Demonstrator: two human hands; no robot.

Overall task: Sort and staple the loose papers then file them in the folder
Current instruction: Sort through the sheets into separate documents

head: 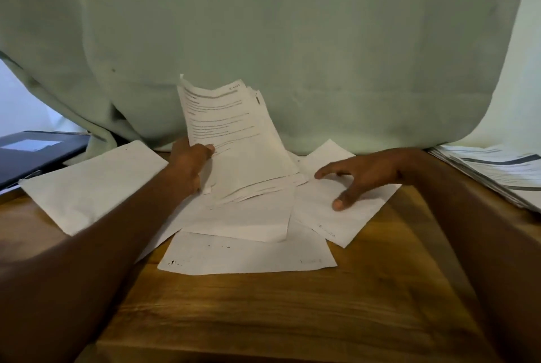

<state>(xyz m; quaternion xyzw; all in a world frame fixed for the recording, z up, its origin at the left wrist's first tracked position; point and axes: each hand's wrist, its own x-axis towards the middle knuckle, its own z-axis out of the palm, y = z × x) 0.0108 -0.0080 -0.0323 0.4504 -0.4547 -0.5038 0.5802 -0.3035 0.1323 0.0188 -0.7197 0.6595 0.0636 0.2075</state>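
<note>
Loose white printed papers stand tilted at the far middle of the brown wooden table, their left edge pinched by the left hand. Right hand hovers with spread fingers over blank white sheets. Dark blue folder lies far left.

two hands, one folder, two paper stacks.

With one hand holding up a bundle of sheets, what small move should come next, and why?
Probably the right hand, open over a loose sheet, should pick up that sheet and add it to the bundle gripped by the left hand. Several papers lie unsorted on the table.
</note>
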